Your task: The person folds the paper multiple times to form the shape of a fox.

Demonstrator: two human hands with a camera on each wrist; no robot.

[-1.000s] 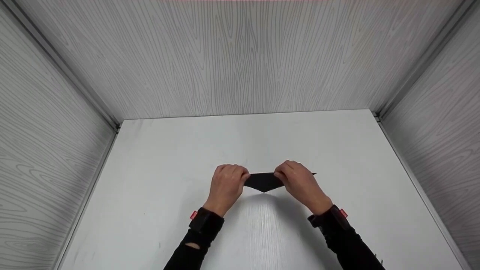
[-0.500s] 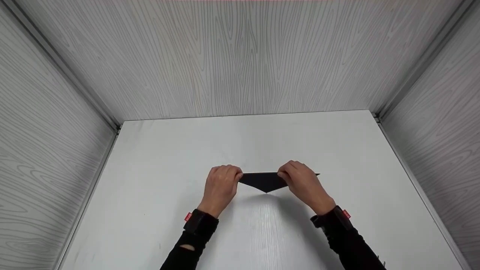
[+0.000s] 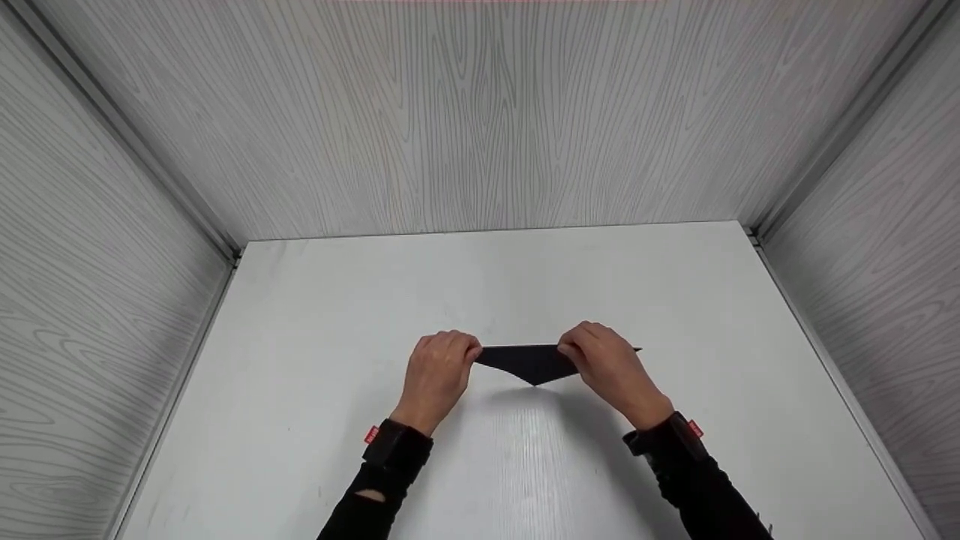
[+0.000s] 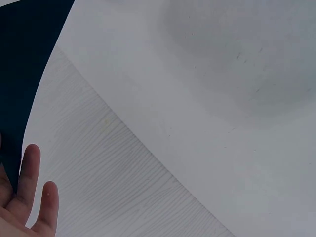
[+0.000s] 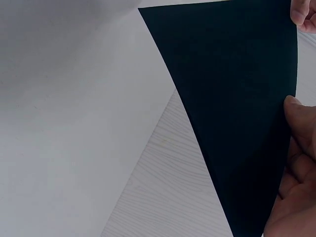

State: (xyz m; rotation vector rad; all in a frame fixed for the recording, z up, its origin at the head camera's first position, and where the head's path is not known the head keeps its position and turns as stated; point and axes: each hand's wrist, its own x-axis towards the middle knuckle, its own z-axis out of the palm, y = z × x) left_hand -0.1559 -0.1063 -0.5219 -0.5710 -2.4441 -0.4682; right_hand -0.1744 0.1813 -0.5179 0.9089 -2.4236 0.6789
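On a clock face centred on the dark sheet, the wood-grained back wall (image 3: 495, 112) fills twelve, with the left side wall (image 3: 97, 300) at nine and the right side wall (image 3: 885, 247) at three. Inside them lies the white table (image 3: 360, 285). The person's black sleeves (image 3: 712, 502) come in from seven and five, which lets both hands meet the work symmetrically.

The dark sheet (image 3: 529, 361), thin and triangular, hangs at the middle between the hands, its long edge toward twelve and its point toward six. It looks raised, judging by the shadow (image 3: 596, 431) below; whether the point touches the table cannot be told.

The left hand (image 3: 437, 375), at nine, pinches the corner; two fingers (image 4: 30, 168) reach past the edge, likely because so narrow a corner needs little gripping. The right hand (image 3: 611, 367), at three, grips farther in, its thumb (image 5: 300, 116) on the near face and its fingers behind, so a tip pokes out beyond it. Holding both sides of the long edge probably explains why it runs so straight.

Each wrist wears a black strap (image 3: 399, 448), bearing a small red tag (image 3: 371, 434).
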